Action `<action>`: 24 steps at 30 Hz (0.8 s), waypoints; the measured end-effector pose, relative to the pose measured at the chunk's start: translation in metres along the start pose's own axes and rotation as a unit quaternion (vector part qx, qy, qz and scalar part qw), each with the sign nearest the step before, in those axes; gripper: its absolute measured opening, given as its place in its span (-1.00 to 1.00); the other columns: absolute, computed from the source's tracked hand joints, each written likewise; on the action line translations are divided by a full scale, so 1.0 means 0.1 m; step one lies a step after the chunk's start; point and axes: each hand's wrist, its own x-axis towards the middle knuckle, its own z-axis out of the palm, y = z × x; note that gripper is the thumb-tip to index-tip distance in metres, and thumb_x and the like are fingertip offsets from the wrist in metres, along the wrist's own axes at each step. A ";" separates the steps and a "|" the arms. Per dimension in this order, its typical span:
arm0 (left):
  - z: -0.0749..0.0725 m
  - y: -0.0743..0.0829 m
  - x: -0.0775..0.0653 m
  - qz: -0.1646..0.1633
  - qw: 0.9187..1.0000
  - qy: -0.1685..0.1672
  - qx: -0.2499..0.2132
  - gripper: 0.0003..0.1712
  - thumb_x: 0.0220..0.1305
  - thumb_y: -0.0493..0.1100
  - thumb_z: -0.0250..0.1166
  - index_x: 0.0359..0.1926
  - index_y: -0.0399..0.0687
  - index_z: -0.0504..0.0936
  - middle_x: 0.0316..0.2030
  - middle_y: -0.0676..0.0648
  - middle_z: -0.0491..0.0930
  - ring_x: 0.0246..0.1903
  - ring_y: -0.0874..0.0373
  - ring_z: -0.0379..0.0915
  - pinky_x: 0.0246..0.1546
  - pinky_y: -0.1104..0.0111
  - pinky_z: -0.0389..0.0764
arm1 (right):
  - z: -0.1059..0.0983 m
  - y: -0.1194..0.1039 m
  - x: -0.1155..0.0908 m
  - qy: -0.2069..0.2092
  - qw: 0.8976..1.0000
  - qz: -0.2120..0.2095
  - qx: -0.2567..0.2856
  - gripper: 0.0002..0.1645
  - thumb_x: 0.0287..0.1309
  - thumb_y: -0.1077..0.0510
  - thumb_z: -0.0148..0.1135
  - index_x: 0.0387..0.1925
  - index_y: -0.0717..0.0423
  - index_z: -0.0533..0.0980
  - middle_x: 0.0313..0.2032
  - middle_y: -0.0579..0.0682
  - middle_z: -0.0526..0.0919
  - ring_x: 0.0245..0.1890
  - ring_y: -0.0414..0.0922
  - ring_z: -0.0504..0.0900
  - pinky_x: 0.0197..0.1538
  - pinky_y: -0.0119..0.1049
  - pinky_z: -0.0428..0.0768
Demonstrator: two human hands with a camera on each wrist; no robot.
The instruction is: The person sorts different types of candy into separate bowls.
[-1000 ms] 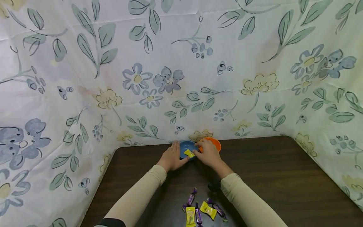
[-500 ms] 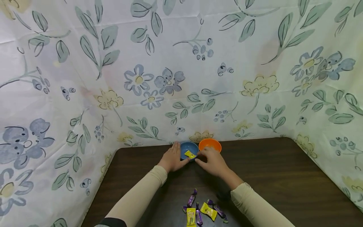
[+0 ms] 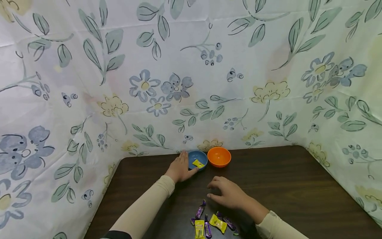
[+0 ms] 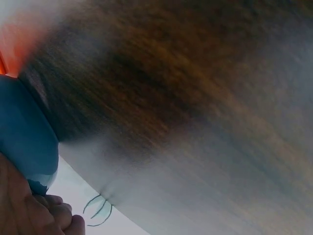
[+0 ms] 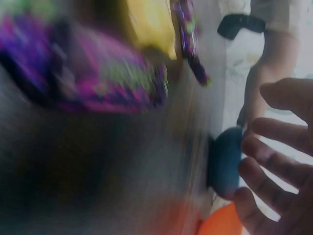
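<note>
Resting along the left side of the blue bowl [image 3: 195, 156], the left hand [image 3: 179, 170] has straight fingers, with a yellow candy [image 3: 198, 163] inside the bowl just right of them. Farther right, purple candies [image 3: 208, 229] and yellow sweets [image 3: 218, 223] lie on the table [image 3: 274, 182] on the near side, and an orange bowl [image 3: 219, 157] on the far side, of the right hand [image 3: 228, 193], its fingers loosely spread and empty.

We are seeing a smooth, plastic-looking blue bowl [image 3: 194, 156] and glossy orange bowl [image 3: 219, 157]. We are noticing shiny purple wrappers [image 3: 200, 211], a wood-grained tabletop [image 3: 283, 181] and creased, matt cloth [image 3: 209, 79].
</note>
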 end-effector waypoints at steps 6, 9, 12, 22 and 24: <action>0.01 0.01 0.01 -0.001 1.000 -0.001 -0.002 0.23 0.48 0.60 -0.19 0.67 -0.35 -0.01 0.69 -0.32 -0.04 0.68 -0.15 -0.05 0.65 0.05 0.17 | 0.00 -0.11 -0.23 -0.073 0.996 0.004 0.052 -0.63 0.41 -0.17 0.37 0.08 -0.09 0.71 -0.09 -0.20 0.66 -0.19 -0.34 0.59 -0.10 -0.35 0.67; 0.01 0.00 0.02 -0.001 1.000 0.001 -0.002 0.23 0.48 0.59 -0.18 0.67 -0.36 0.00 0.68 -0.32 -0.03 0.68 -0.15 -0.04 0.64 0.05 0.18 | 0.03 -0.15 -0.32 -0.092 0.993 0.005 0.079 -0.63 0.41 -0.15 0.38 0.11 -0.11 0.70 -0.07 -0.22 0.66 -0.21 -0.38 0.58 -0.14 -0.38 0.65; 0.02 0.01 0.01 -0.001 1.000 0.002 -0.002 0.22 0.48 0.58 -0.17 0.67 -0.36 0.00 0.68 -0.32 -0.03 0.68 -0.15 -0.03 0.64 0.06 0.18 | 0.05 -0.18 -0.42 -0.108 0.989 0.013 0.100 -0.63 0.39 -0.16 0.38 0.12 -0.14 0.68 -0.07 -0.27 0.66 -0.22 -0.41 0.56 -0.16 -0.40 0.63; 0.02 0.02 0.02 -0.006 1.000 0.001 0.003 0.23 0.47 0.59 -0.17 0.67 -0.36 0.02 0.68 -0.32 -0.01 0.68 -0.15 -0.03 0.64 0.06 0.18 | 0.13 -0.15 -0.63 -0.108 0.983 0.020 0.145 -0.70 0.35 -0.13 0.44 0.03 -0.17 0.71 -0.19 -0.31 0.60 -0.32 -0.42 0.50 -0.28 -0.45 0.54; 0.03 0.02 0.02 -0.008 1.000 -0.001 0.005 0.23 0.47 0.60 -0.18 0.67 -0.35 0.01 0.68 -0.31 -0.02 0.68 -0.14 -0.03 0.64 0.07 0.17 | 0.15 -0.14 -0.64 -0.109 0.982 0.017 0.151 -0.70 0.34 -0.12 0.45 0.03 -0.17 0.71 -0.19 -0.32 0.60 -0.31 -0.43 0.50 -0.27 -0.46 0.55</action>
